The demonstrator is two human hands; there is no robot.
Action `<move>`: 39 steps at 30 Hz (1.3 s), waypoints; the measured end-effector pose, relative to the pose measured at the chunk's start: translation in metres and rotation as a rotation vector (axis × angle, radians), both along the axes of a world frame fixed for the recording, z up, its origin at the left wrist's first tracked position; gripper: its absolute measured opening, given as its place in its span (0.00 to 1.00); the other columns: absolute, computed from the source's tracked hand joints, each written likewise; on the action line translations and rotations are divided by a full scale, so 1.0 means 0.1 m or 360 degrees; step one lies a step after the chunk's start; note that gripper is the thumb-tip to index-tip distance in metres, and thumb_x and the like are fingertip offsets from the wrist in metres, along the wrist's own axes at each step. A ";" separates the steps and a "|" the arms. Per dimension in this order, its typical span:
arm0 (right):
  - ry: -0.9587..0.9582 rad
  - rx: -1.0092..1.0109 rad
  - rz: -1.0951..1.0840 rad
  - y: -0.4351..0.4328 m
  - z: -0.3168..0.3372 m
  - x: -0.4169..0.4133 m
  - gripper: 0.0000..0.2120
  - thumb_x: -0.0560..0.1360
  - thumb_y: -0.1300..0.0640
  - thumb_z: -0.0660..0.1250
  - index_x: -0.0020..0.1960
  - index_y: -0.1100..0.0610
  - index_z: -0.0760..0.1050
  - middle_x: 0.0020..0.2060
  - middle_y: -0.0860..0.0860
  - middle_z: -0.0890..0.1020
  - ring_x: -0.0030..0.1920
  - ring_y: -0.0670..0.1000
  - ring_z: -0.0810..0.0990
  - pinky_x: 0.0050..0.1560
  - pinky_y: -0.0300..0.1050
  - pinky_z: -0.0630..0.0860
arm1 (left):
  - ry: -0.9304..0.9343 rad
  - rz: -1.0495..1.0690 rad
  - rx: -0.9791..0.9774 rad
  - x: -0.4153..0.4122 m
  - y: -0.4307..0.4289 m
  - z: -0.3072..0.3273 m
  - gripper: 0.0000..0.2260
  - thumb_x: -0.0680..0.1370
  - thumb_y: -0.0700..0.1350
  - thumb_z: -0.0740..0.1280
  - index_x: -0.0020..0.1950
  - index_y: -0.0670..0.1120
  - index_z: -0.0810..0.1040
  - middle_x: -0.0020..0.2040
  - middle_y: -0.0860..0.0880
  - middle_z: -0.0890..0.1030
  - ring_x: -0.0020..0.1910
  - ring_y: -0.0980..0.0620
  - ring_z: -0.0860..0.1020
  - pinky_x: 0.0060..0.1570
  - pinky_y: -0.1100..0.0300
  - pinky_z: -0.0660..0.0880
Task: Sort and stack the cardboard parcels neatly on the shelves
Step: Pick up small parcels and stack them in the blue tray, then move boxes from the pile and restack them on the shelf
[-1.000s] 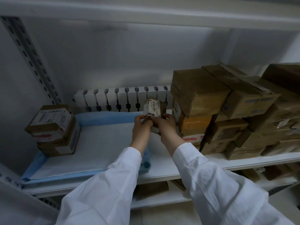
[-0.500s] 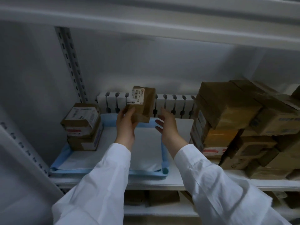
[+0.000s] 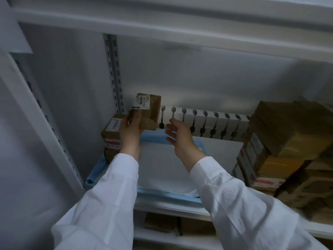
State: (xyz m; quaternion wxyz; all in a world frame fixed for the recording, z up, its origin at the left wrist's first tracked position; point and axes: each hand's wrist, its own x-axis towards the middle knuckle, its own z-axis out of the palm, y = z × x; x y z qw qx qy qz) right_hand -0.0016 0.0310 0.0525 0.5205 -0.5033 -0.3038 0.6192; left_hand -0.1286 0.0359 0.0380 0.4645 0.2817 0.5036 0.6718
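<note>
My left hand (image 3: 130,129) grips a small brown cardboard parcel (image 3: 149,112) with a white barcode label, held upright in the air just right of and above a short stack of labelled parcels (image 3: 111,131) at the shelf's left end. My right hand (image 3: 180,139) hovers to the right of the held parcel with fingers spread, holding nothing. A large jumbled pile of brown parcels (image 3: 284,150) fills the right side of the same shelf (image 3: 171,207).
A blue and white pad (image 3: 162,170) covers the shelf between the two groups of parcels. A white rack with black clips (image 3: 207,121) stands along the back wall. A perforated metal upright (image 3: 113,73) runs at the left. More boxes (image 3: 160,222) sit on the shelf below.
Both hands held the parcel beside the right pile. My right hand let go, and my left hand carried the parcel leftward to the small stack.
</note>
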 end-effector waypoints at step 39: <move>-0.0441 0.0492 -0.0134 -0.23 0.49 0.29 0.07 0.79 0.62 0.59 0.49 0.58 0.77 0.52 0.57 0.82 0.49 0.52 0.79 0.45 0.40 0.75 | 0.0885 0.0015 0.0590 0.81 -0.22 0.46 0.07 0.77 0.34 0.61 0.47 0.44 0.77 0.42 0.52 0.78 0.43 0.55 0.77 0.46 0.66 0.73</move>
